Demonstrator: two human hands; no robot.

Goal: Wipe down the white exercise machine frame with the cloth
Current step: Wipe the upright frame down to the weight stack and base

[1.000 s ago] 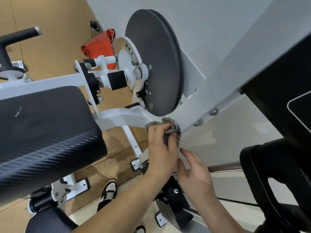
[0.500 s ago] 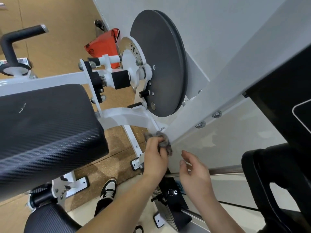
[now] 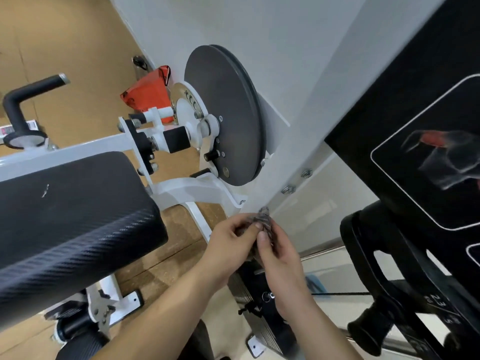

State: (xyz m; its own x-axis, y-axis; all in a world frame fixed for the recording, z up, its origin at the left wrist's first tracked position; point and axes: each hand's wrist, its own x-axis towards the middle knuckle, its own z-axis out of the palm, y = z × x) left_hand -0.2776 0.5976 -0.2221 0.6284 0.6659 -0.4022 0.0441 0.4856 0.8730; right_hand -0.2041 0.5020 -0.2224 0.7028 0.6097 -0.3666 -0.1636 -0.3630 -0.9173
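A small grey cloth (image 3: 263, 220) is bunched between both hands, just below the white slanted beam of the exercise machine frame (image 3: 306, 126). My left hand (image 3: 230, 242) pinches the cloth from the left with its fingers curled. My right hand (image 3: 279, 249) holds the cloth from the right, thumb on top. The cloth's upper tip lies close to the beam's lower end, near a white bracket arm (image 3: 197, 189). Most of the cloth is hidden by my fingers.
A dark grey round disc (image 3: 226, 113) is mounted on the frame above the hands. A black padded seat (image 3: 65, 224) fills the left. A black panel with a muscle diagram (image 3: 426, 157) is on the right. Black weight-stack parts (image 3: 262, 307) lie below, an orange bag (image 3: 149, 93) behind.
My left hand has slid the cloth down off the beam. My right hand has come up and taken hold of the cloth too. The view has shifted.
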